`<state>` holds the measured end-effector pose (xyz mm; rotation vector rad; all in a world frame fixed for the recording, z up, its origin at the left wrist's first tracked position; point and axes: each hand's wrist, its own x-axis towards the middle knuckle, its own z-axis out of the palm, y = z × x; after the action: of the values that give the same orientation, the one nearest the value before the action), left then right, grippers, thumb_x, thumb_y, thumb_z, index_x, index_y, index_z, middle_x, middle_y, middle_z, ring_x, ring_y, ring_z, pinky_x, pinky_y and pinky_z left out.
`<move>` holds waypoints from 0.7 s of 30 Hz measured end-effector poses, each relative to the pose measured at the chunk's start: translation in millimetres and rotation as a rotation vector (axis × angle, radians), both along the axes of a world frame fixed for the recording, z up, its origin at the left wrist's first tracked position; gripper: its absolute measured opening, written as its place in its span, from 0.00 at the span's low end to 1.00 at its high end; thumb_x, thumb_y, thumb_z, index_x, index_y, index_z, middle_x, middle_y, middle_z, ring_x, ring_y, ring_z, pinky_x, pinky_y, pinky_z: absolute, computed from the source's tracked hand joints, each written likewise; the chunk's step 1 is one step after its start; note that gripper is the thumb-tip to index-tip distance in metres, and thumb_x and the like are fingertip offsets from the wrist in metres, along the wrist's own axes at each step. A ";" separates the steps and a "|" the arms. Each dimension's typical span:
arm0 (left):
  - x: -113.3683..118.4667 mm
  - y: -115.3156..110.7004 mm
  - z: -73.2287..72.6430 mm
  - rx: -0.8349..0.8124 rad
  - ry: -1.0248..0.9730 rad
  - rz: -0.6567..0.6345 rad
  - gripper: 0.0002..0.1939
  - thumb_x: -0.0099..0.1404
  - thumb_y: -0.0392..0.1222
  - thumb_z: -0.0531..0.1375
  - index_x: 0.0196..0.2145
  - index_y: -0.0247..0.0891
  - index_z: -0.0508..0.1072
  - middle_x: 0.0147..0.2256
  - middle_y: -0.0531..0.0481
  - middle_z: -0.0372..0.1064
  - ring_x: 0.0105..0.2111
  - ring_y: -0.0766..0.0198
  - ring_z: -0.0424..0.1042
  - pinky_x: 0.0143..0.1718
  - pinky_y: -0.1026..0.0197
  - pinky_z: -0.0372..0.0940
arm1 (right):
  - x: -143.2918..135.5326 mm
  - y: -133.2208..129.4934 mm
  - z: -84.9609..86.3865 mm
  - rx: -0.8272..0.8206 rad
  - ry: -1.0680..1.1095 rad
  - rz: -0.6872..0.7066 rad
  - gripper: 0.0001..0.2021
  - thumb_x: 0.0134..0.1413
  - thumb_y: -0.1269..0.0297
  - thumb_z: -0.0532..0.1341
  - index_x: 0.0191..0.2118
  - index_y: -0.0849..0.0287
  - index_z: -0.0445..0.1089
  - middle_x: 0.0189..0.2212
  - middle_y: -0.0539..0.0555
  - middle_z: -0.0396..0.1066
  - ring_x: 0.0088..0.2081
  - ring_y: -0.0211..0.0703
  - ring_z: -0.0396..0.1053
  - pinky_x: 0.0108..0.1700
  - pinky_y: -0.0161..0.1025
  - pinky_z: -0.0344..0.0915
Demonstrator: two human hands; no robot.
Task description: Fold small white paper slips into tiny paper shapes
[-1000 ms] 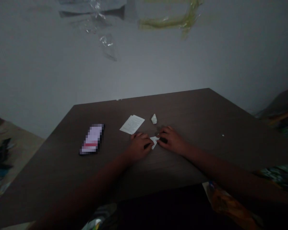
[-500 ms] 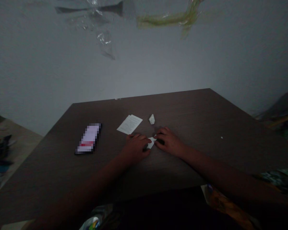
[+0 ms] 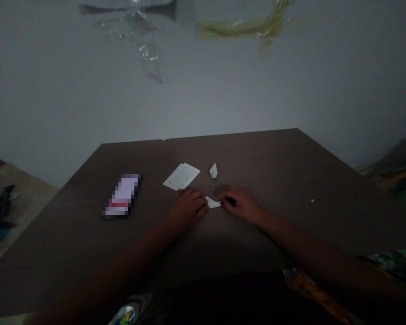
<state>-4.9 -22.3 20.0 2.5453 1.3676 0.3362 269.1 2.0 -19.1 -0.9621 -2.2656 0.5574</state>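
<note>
A small folded piece of white paper (image 3: 213, 202) lies on the dark table between my two hands. My left hand (image 3: 187, 208) has its thumb and fingers closed at the paper's left end. At the right end, the fingertips of my right hand (image 3: 238, 201) are curled together and touch the paper's corner. Just beyond my hands stands a small folded paper shape (image 3: 213, 170) with pointed ends. Several printed paper sheets (image 3: 182, 176) lie stacked behind my left hand.
A phone (image 3: 122, 196) with a lit, blurred screen rests on the left of the brown table (image 3: 257, 158). A tiny white scrap (image 3: 312, 200) lies at the right. Behind the table rises a pale wall (image 3: 203, 90) with strips of tape.
The folded paper has turned so its long edge lies more sideways. My hands have moved slightly apart, showing more of it. The other things on the table stay put.
</note>
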 end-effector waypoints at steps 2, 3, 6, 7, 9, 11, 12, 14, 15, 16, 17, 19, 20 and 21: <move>0.1 0.2 -2.2 0.012 0.005 -0.020 0.12 0.80 0.36 0.66 0.54 0.48 0.87 0.53 0.47 0.84 0.60 0.45 0.77 0.72 0.33 0.59 | 1.4 2.9 1.4 -0.029 -0.022 -0.023 0.09 0.70 0.75 0.68 0.47 0.52 0.82 0.44 0.56 0.84 0.49 0.53 0.80 0.56 0.52 0.76; 0.1 -0.1 -3.2 0.021 0.014 -0.032 0.15 0.80 0.35 0.66 0.56 0.50 0.87 0.54 0.47 0.83 0.61 0.45 0.76 0.72 0.34 0.59 | 1.9 4.3 2.3 -0.044 -0.037 -0.023 0.09 0.70 0.75 0.69 0.46 0.52 0.82 0.44 0.56 0.84 0.49 0.53 0.80 0.56 0.51 0.76; 0.5 -1.9 -6.2 0.045 0.052 -0.057 0.21 0.79 0.31 0.65 0.60 0.55 0.87 0.57 0.47 0.82 0.62 0.45 0.74 0.72 0.34 0.59 | 2.0 8.1 5.4 -0.082 -0.074 0.000 0.06 0.71 0.73 0.72 0.45 0.53 0.83 0.44 0.56 0.84 0.48 0.51 0.80 0.54 0.49 0.75; 0.7 -2.4 -7.3 0.056 0.068 -0.065 0.22 0.80 0.31 0.64 0.61 0.56 0.87 0.58 0.47 0.82 0.62 0.45 0.74 0.72 0.34 0.59 | 1.5 9.1 6.9 -0.091 -0.084 0.011 0.05 0.71 0.72 0.73 0.45 0.54 0.84 0.43 0.56 0.83 0.47 0.51 0.80 0.53 0.48 0.75; 1.0 -3.2 -8.9 0.084 0.107 -0.081 0.22 0.80 0.32 0.64 0.61 0.56 0.87 0.60 0.47 0.81 0.63 0.45 0.73 0.73 0.33 0.58 | -0.3 10.9 10.7 -0.104 -0.116 0.040 0.03 0.72 0.69 0.74 0.45 0.54 0.84 0.43 0.55 0.83 0.47 0.50 0.79 0.53 0.47 0.74; 1.1 -3.7 -9.5 0.111 0.145 -0.099 0.21 0.82 0.33 0.64 0.62 0.56 0.87 0.61 0.46 0.80 0.63 0.45 0.73 0.73 0.33 0.58 | -2.8 12.5 15.6 -0.118 -0.158 0.067 0.02 0.73 0.68 0.73 0.45 0.54 0.85 0.43 0.56 0.83 0.48 0.51 0.79 0.54 0.47 0.74; 1.1 -3.9 -9.4 0.121 0.155 -0.107 0.21 0.82 0.34 0.64 0.63 0.57 0.87 0.61 0.46 0.80 0.63 0.45 0.73 0.73 0.33 0.59 | -4.1 13.2 18.2 -0.123 -0.177 0.078 0.03 0.74 0.68 0.72 0.45 0.54 0.85 0.43 0.56 0.83 0.49 0.51 0.79 0.55 0.47 0.74; 1.2 -4.3 -8.6 0.138 0.160 -0.124 0.21 0.83 0.35 0.64 0.63 0.58 0.86 0.61 0.46 0.81 0.63 0.45 0.74 0.72 0.33 0.59 | -6.4 14.7 23.5 -0.128 -0.203 0.095 0.04 0.74 0.69 0.72 0.44 0.54 0.85 0.43 0.56 0.82 0.48 0.51 0.78 0.54 0.47 0.73; 1.3 -4.5 -8.0 0.148 0.158 -0.129 0.22 0.83 0.34 0.64 0.64 0.58 0.86 0.61 0.46 0.81 0.63 0.45 0.74 0.72 0.34 0.59 | -7.4 15.4 26.0 -0.130 -0.213 0.103 0.05 0.73 0.70 0.72 0.43 0.54 0.84 0.42 0.56 0.82 0.47 0.51 0.78 0.54 0.47 0.73; 1.6 -4.7 -7.4 0.154 0.158 -0.130 0.22 0.83 0.34 0.63 0.64 0.58 0.86 0.61 0.46 0.81 0.62 0.45 0.74 0.72 0.34 0.59 | -8.3 16.0 28.3 -0.132 -0.223 0.112 0.05 0.72 0.71 0.72 0.41 0.54 0.84 0.41 0.55 0.82 0.46 0.50 0.77 0.53 0.46 0.73; 1.9 -4.9 -6.7 0.153 0.160 -0.129 0.22 0.82 0.34 0.63 0.64 0.57 0.86 0.60 0.46 0.81 0.62 0.45 0.74 0.72 0.35 0.59 | -9.1 16.4 30.3 -0.134 -0.231 0.120 0.06 0.72 0.71 0.72 0.41 0.54 0.84 0.41 0.55 0.81 0.45 0.50 0.77 0.52 0.46 0.73; 3.2 -5.2 -5.1 0.145 0.163 -0.122 0.23 0.82 0.33 0.63 0.64 0.56 0.86 0.59 0.47 0.81 0.61 0.46 0.74 0.71 0.36 0.60 | -10.5 16.8 33.6 -0.138 -0.245 0.135 0.07 0.70 0.72 0.72 0.39 0.54 0.83 0.40 0.54 0.80 0.44 0.49 0.77 0.51 0.45 0.72; 4.0 -5.5 -4.0 0.140 0.167 -0.119 0.23 0.82 0.33 0.63 0.64 0.56 0.86 0.58 0.47 0.80 0.60 0.46 0.74 0.71 0.36 0.60 | -10.9 16.7 34.9 -0.140 -0.249 0.140 0.07 0.69 0.73 0.72 0.39 0.54 0.83 0.40 0.54 0.80 0.44 0.48 0.77 0.51 0.44 0.72; 4.9 -6.0 -2.7 0.132 0.174 -0.117 0.23 0.83 0.32 0.62 0.64 0.55 0.86 0.57 0.47 0.80 0.59 0.47 0.74 0.70 0.37 0.60 | -11.3 16.4 36.0 -0.142 -0.252 0.144 0.07 0.69 0.73 0.72 0.39 0.54 0.83 0.40 0.54 0.80 0.44 0.48 0.77 0.51 0.44 0.72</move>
<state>0.0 -28.3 17.3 2.8070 1.2854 0.1927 257.8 18.4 16.9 -0.9903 -2.5636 0.7013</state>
